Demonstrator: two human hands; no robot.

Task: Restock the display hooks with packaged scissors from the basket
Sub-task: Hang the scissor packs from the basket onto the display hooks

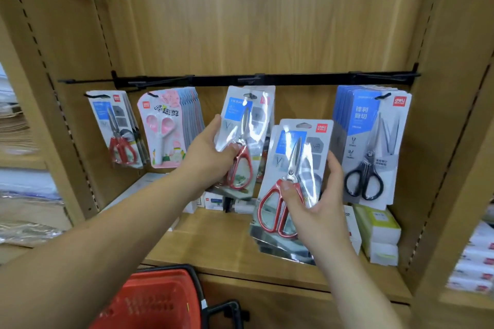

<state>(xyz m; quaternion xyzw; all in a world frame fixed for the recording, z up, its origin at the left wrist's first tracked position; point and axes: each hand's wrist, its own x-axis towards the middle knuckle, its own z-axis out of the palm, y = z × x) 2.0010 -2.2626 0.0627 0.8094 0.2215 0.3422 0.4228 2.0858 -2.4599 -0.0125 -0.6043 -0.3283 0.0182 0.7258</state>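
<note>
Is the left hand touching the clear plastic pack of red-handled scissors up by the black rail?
Touching. The head view shows the left hand gripping the red-handled scissors pack, thumb pressed on its front.

**A stationery shop aisle**

I am facing a light wooden shelving bay [267, 21] with slotted uprights [70, 125]. A black metal rail [267, 79] carries hooks [97, 95] hung with branded card-and-plastic packs of scissors [374, 147], identical ones stacked one behind another. Small white and green boxed goods [379, 232] sit on the shelf below, and a red plastic shopping basket [160, 299] stands beneath me.
</note>
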